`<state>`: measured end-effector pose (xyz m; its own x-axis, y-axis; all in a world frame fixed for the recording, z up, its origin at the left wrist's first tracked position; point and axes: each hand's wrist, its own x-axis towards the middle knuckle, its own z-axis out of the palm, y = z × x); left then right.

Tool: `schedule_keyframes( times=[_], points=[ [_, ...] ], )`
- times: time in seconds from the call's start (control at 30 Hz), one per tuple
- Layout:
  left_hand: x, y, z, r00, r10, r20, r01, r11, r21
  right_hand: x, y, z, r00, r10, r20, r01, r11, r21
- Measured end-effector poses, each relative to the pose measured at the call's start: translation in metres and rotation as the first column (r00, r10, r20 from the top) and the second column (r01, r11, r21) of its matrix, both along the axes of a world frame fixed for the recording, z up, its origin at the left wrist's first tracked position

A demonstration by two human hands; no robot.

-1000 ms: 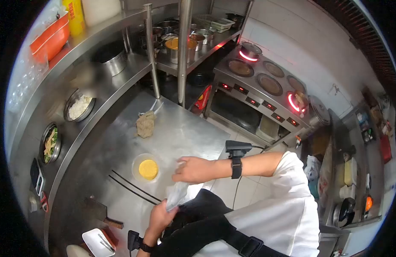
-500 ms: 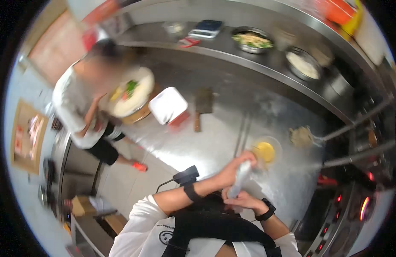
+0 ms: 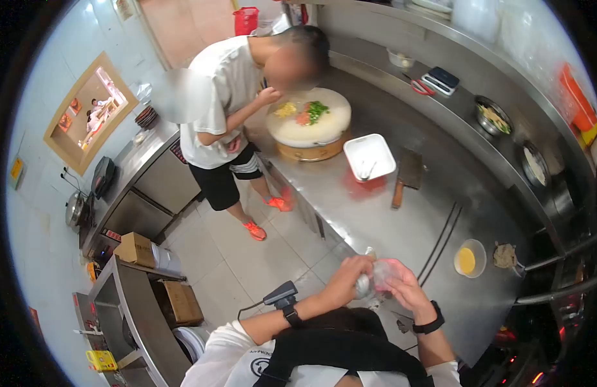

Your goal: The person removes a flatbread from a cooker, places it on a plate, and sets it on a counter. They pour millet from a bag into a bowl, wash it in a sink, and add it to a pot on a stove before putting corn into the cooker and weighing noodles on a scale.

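My left hand (image 3: pixel 351 278) and my right hand (image 3: pixel 405 288) are close together in front of my body, over the near edge of the steel worktop (image 3: pixel 389 226). Both have their fingers closed on a crumpled piece of thin clear plastic (image 3: pixel 380 273); whether it is a bag or a glove I cannot make out. To the right of my hands stands a clear bowl (image 3: pixel 480 259) with yellow liquid (image 3: pixel 465 260) in it. A pair of long dark chopsticks (image 3: pixel 440 244) lies between my hands and that bowl.
A co-worker (image 3: pixel 227 97) leans over a round chopping board (image 3: pixel 279 132) with chopped greens (image 3: pixel 318 111) on it. A white tub (image 3: pixel 369 155) and a cleaver (image 3: pixel 410 173) lie nearby. Bowls, red scissors (image 3: pixel 420 86) and a scale (image 3: pixel 442 79) occupy the back shelf.
The view has swung left, so the worktop items appear further right. My hands have moved away from the bowl of yellow liquid, bringing the plastic between them. The co-worker still bends over the board.
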<state>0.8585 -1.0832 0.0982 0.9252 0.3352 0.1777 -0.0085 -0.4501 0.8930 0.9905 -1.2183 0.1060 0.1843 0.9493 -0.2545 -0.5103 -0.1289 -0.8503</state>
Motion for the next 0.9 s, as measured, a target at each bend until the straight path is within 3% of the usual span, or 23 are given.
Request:
schedule_keyframes(
  times=[0.03, 0.1, 0.13, 0.17, 0.2, 0.23, 0.27, 0.3, 0.33, 0.43, 0.47, 0.5, 0.53, 0.57, 0.63, 0.7, 0.73, 0.77, 0.83, 0.87, 0.9],
  points=[
    [-0.017, 0.011, -0.012, 0.995, 0.089, -0.044, -0.092, 0.994, -0.053, -0.022, 0.013, 0.001, 0.973, -0.127, -0.192, 0.152, 0.981, 0.123],
    [-0.048, 0.034, -0.042, 0.991, 0.132, 0.004, -0.129, 0.977, -0.168, -0.065, 0.034, -0.001, 0.964, -0.147, -0.22, 0.185, 0.969, 0.165],
    [-0.06, 0.043, -0.045, 0.969, 0.246, 0.024, -0.207, 0.861, -0.464, -0.087, 0.045, -0.001, 0.974, -0.206, -0.097, 0.221, 0.955, 0.196],
    [-0.071, 0.051, -0.045, 0.934, 0.357, 0.006, -0.245, 0.655, -0.715, -0.11, 0.055, -0.001, 0.964, -0.265, 0.023, 0.252, 0.94, 0.231],
    [-0.08, 0.054, -0.044, 0.901, 0.433, -0.042, -0.282, 0.507, -0.815, -0.135, 0.065, -0.002, 0.948, -0.312, 0.053, 0.291, 0.925, 0.243],
    [-0.091, 0.054, -0.04, 0.9, 0.433, -0.049, -0.284, 0.498, -0.82, -0.149, 0.072, -0.004, 0.949, -0.311, 0.054, 0.291, 0.928, 0.232],
    [-0.103, 0.054, -0.034, 0.895, 0.436, -0.096, -0.324, 0.486, -0.812, -0.161, 0.081, -0.008, 0.831, -0.275, 0.484, 0.173, 0.954, 0.245],
    [-0.113, 0.055, -0.031, 0.889, 0.436, -0.14, -0.361, 0.479, -0.801, -0.171, 0.089, -0.014, 0.539, -0.206, 0.817, 0.059, 0.977, 0.207],
    [-0.124, 0.058, -0.036, 0.891, 0.432, -0.14, -0.359, 0.479, -0.801, -0.18, 0.096, -0.025, 0.487, -0.252, 0.836, 0.093, 0.967, 0.237],
    [-0.153, 0.063, -0.053, 0.918, 0.363, -0.163, -0.339, 0.501, -0.796, -0.196, 0.108, -0.029, 0.493, -0.24, 0.836, 0.113, 0.971, 0.211],
    [-0.164, 0.067, -0.056, 0.931, 0.309, -0.195, -0.345, 0.569, -0.746, -0.197, 0.107, -0.022, 0.6, -0.213, 0.771, 0.166, 0.976, 0.141],
    [-0.174, 0.069, -0.056, 0.939, 0.257, -0.231, -0.344, 0.634, -0.693, -0.199, 0.107, -0.024, 0.599, -0.215, 0.771, 0.166, 0.976, 0.143],
    [-0.183, 0.07, -0.058, 0.94, 0.256, -0.225, -0.339, 0.636, -0.693, -0.2, 0.105, -0.029, 0.726, -0.196, 0.66, 0.171, 0.98, 0.102],
    [-0.19, 0.073, -0.061, 0.956, 0.21, -0.206, -0.293, 0.716, -0.634, -0.199, 0.107, -0.032, 0.825, -0.179, 0.536, 0.167, 0.983, 0.071],
    [-0.2, 0.082, -0.051, 0.968, 0.174, -0.182, -0.247, 0.788, -0.563, -0.202, 0.108, -0.031, 0.797, -0.18, 0.576, 0.151, 0.984, 0.098],
    [-0.212, 0.085, -0.037, 0.935, -0.034, -0.354, -0.146, 0.87, -0.47, -0.204, 0.11, -0.032, 0.729, -0.19, 0.658, 0.159, 0.981, 0.108],
    [-0.218, 0.08, -0.052, 0.986, -0.006, -0.169, -0.058, 0.927, -0.369, -0.203, 0.11, -0.035, 0.738, -0.167, 0.654, 0.179, 0.983, 0.048],
    [-0.221, 0.081, -0.056, 0.986, 0.007, -0.164, -0.067, 0.929, -0.363, -0.203, 0.111, -0.039, 0.737, -0.163, 0.656, 0.167, 0.984, 0.056],
    [-0.223, 0.082, -0.052, 0.998, -0.044, -0.047, 0.006, 0.791, -0.612, -0.203, 0.117, -0.037, 0.821, -0.152, 0.55, 0.095, 0.987, 0.13],
    [-0.225, 0.083, -0.05, 0.998, -0.051, -0.029, 0.013, 0.667, -0.745, -0.201, 0.117, -0.031, 0.799, -0.113, 0.59, 0.065, 0.993, 0.101],
    [-0.225, 0.085, -0.049, 0.999, -0.024, -0.03, -0.006, 0.672, -0.741, -0.2, 0.117, -0.033, 0.803, -0.094, 0.588, 0.038, 0.993, 0.107]
  ],
)
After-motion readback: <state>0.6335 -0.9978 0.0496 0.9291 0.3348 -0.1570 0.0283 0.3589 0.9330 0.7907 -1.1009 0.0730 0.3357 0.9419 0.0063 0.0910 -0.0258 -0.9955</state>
